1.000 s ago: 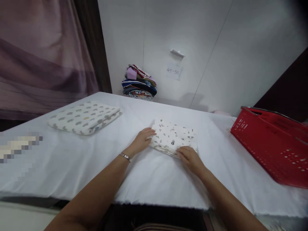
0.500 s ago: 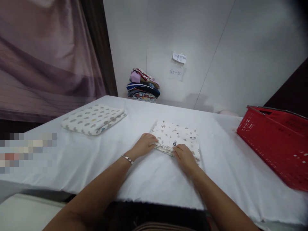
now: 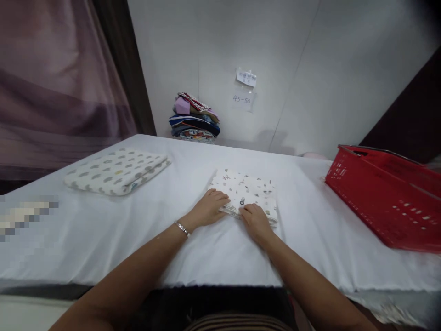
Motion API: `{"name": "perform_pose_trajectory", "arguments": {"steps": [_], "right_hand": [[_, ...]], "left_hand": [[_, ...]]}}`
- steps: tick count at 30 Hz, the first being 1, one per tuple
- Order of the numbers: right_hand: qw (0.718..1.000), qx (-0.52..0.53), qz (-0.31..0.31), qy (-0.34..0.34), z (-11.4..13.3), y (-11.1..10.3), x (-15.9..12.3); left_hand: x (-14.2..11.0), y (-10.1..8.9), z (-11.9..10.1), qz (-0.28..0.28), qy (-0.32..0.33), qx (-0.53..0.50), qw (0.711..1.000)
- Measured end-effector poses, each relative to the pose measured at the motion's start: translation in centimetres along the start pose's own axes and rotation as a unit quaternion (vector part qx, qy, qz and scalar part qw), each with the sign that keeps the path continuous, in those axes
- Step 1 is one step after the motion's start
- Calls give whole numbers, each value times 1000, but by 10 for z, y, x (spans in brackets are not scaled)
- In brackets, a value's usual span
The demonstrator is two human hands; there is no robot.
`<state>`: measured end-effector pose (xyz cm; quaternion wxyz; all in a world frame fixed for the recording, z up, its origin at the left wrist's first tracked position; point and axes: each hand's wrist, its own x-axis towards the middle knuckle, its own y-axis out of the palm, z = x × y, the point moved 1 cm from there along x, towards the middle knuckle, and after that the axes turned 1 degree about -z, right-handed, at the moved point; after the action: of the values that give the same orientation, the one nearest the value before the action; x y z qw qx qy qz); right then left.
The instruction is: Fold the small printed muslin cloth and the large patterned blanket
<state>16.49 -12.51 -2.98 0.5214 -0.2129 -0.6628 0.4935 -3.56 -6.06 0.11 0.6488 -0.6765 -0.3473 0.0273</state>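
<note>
A small folded white cloth with dark little prints (image 3: 250, 191) lies in the middle of the white-covered table (image 3: 213, 243). My left hand (image 3: 208, 209), with a thin bracelet at the wrist, rests on the cloth's near left edge with its fingers curled over it. My right hand (image 3: 255, 221) presses on the near edge just to the right, fingers bent down onto the fabric. The two hands sit close together, almost touching. Both forearms reach in from the bottom of the view.
A second folded cloth with grey spots (image 3: 117, 170) lies at the table's left. A red plastic basket (image 3: 386, 197) stands at the right edge. A stack of folded coloured fabrics (image 3: 195, 119) sits at the back against the white wall, under paper labels (image 3: 243, 89).
My two hands have slid toward each other along the cloth's near edge, the right one moving left. The cloth stays in place; the view has shifted slightly.
</note>
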Motion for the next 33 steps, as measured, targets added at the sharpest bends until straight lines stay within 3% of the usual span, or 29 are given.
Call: {"name": "perform_pose_trajectory", "arguments": {"steps": [6, 9, 13, 17, 27, 33], "right_hand": [[1000, 0, 23, -20, 3, -13, -10], [999, 30, -20, -29, -14, -26, -31], [993, 51, -95, 52, -53, -48, -63], [986, 71, -77, 128, -73, -58, -78], [991, 32, 17, 126, -63, -44, -59], [995, -35, 3, 97, -60, -48, -59]], "left_hand": [[8, 34, 5, 20, 49, -8, 999], [3, 44, 10, 13, 33, -10, 999], [1, 47, 12, 8, 30, -18, 999], [3, 46, 12, 9, 24, -20, 999], [2, 47, 12, 14, 15, -37, 999], [3, 47, 11, 15, 15, -34, 999]]}}
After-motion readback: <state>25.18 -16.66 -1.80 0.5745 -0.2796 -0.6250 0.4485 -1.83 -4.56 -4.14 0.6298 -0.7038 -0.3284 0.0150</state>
